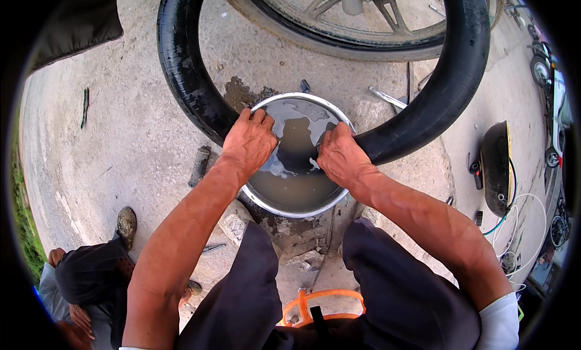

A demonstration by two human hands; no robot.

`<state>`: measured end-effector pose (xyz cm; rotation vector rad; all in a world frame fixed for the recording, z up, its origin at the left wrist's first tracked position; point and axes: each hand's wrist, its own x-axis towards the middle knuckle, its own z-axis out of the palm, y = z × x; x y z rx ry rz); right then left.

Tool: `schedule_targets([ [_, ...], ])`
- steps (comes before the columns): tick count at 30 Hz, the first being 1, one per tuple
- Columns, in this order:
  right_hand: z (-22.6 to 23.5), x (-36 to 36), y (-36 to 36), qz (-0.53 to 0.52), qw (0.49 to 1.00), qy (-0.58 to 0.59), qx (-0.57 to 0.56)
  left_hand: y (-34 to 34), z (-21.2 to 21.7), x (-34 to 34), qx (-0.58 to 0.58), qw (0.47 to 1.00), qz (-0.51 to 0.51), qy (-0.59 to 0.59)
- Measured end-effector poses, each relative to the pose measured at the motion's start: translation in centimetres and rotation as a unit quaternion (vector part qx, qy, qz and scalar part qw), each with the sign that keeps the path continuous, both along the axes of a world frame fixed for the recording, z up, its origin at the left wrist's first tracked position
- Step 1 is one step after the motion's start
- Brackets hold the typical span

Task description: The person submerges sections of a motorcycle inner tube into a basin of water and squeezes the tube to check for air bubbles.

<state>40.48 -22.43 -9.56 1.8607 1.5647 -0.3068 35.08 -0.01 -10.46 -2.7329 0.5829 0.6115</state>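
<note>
A large black inner tube (437,105), inflated and wet, rises in a loop in front of me. Its near part dips into murky water (290,196) inside a round metal basin (257,203) between my feet. My left hand (249,143) is closed around the tube at the basin's left side, fingers curled over it. At the right side my right hand (344,156) grips the same tube just above the water. The stretch of tube between the two hands lies partly under the surface, where it is hard to make out.
A spoked motorcycle wheel (387,20) with its tyre is just beyond the basin. A metal lever (387,98) lies right of it. Farther right are a black tank (496,168) and a pale hose (532,199). An orange stool (299,301) is below me; another person (91,277) sits at left.
</note>
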Motion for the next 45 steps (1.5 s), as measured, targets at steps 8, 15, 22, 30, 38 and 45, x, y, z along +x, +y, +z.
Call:
schedule_targets([
  [8,-0.1,0.1,-0.3,-0.002,1.0,-0.001,0.024,-0.2,-0.1,0.0,-0.001,1.0,0.001,-0.006],
  [15,-0.1,0.0,-0.3,-0.002,1.0,0.003,0.019,-0.2,-0.2,0.0,-0.01,1.0,0.012,0.009],
  [22,-0.1,-0.1,-0.3,-0.006,0.999,-0.001,0.032,0.0,-0.3,-0.2,-0.017,1.0,0.003,-0.008],
  [30,-0.1,-0.2,-0.4,0.004,1.0,-0.007,0.016,-0.1,-0.2,-0.2,-0.029,0.999,0.005,-0.011],
  [38,0.7,-0.2,-0.8,-0.001,0.999,-0.006,0.044,0.0,0.0,-0.8,-0.038,0.999,0.007,-0.018],
  [45,0.4,-0.2,-1.2,0.003,0.999,-0.005,0.054,0.0,0.0,-1.2,-0.041,0.999,0.009,-0.012],
])
